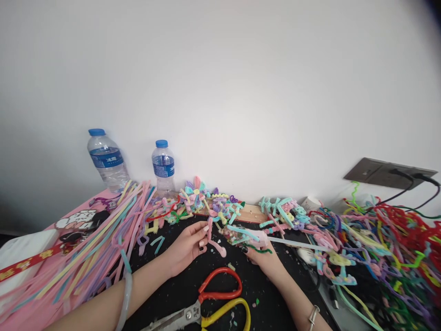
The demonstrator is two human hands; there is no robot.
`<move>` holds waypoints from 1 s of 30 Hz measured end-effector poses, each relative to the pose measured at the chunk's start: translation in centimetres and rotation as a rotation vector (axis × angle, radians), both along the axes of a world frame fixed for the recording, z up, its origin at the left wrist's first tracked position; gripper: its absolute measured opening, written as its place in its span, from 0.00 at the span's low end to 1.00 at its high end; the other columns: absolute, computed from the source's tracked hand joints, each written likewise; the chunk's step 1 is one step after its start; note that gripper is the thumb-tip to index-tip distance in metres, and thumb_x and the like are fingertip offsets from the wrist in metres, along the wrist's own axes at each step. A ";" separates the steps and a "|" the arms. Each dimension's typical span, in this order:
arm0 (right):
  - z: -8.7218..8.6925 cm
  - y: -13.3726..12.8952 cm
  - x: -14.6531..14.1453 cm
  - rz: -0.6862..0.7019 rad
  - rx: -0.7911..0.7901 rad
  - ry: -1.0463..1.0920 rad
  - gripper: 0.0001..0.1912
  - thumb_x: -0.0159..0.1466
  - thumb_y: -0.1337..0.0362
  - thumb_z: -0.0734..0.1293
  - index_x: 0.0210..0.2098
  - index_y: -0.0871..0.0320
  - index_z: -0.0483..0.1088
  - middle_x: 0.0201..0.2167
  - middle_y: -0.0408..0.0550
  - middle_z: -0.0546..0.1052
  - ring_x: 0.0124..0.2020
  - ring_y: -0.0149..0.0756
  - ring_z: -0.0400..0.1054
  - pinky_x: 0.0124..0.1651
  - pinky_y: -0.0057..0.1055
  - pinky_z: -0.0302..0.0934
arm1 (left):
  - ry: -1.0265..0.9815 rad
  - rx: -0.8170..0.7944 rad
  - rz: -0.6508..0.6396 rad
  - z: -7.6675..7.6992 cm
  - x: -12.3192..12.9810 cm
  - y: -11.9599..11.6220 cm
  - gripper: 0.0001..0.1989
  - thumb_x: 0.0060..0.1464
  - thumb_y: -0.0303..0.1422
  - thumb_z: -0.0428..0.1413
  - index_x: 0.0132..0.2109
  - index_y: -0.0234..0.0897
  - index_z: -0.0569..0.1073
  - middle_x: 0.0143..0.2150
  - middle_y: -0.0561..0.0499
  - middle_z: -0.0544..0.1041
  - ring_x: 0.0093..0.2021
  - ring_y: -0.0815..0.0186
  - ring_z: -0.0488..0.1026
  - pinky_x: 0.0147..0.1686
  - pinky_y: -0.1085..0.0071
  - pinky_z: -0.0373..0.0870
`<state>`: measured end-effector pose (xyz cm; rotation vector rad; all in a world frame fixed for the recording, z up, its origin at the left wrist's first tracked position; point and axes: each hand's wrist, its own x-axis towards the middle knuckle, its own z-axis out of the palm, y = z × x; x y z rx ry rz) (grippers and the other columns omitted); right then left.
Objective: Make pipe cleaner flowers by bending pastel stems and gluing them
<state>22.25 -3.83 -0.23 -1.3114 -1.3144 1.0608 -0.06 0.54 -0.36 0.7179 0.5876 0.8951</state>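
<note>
My left hand (pixel 188 246) pinches a bent pink pipe cleaner (pixel 210 230) between thumb and fingers. Its lower end angles off to the right and finishes in a rounded tip. Close by on the right, my right hand (pixel 263 257) is closed around a pale pink glue gun (pixel 259 238), whose nozzle side is crusted with coloured fuzz and points left. A long whitish glue stick (pixel 292 242) juts out of its rear. Fingers hide part of the gun's body. Below both hands, scissors (pixel 188 315) with one red and one yellow handle lie on the black surface.
Finished pipe-cleaner flowers (pixel 195 191) lie along the wall. Loose pastel pipe cleaners (pixel 99 243) spread over the left side, with a tangled colourful heap (pixel 396 248) at right. Two water bottles (pixel 163 168) stand behind. Cables run from a wall socket (pixel 379 172).
</note>
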 end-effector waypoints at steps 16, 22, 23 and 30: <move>0.5 0.0 -0.6 0.253 0.032 -0.054 0.19 0.54 0.57 0.69 0.43 0.57 0.73 0.44 0.52 0.76 0.47 0.48 0.68 0.53 0.47 0.58 | 0.063 0.072 -0.026 0.2 0.0 -0.3 0.10 0.50 0.36 0.58 0.33 0.33 0.69 0.26 0.57 0.61 0.19 0.80 0.50 0.20 0.80 0.48; 0.4 -0.1 -0.6 0.227 0.052 -0.056 0.19 0.54 0.57 0.69 0.43 0.56 0.73 0.44 0.52 0.77 0.46 0.48 0.69 0.52 0.47 0.59 | 0.041 0.075 -0.036 0.1 0.0 -0.4 0.09 0.50 0.35 0.58 0.33 0.33 0.69 0.26 0.57 0.61 0.19 0.81 0.50 0.19 0.80 0.48; 0.3 -0.1 -0.6 0.222 0.054 -0.058 0.18 0.54 0.57 0.69 0.43 0.56 0.73 0.43 0.52 0.77 0.46 0.48 0.69 0.51 0.47 0.60 | 0.035 0.075 -0.037 0.1 0.0 -0.4 0.09 0.51 0.35 0.58 0.33 0.32 0.69 0.26 0.57 0.61 0.19 0.81 0.50 0.19 0.81 0.48; 0.0 -0.1 -0.6 0.210 0.061 -0.067 0.16 0.54 0.60 0.69 0.43 0.56 0.73 0.43 0.51 0.77 0.46 0.47 0.69 0.50 0.46 0.61 | 0.018 0.071 -0.044 0.0 -0.1 -0.3 0.08 0.52 0.34 0.57 0.33 0.32 0.69 0.26 0.57 0.61 0.20 0.81 0.50 0.19 0.81 0.48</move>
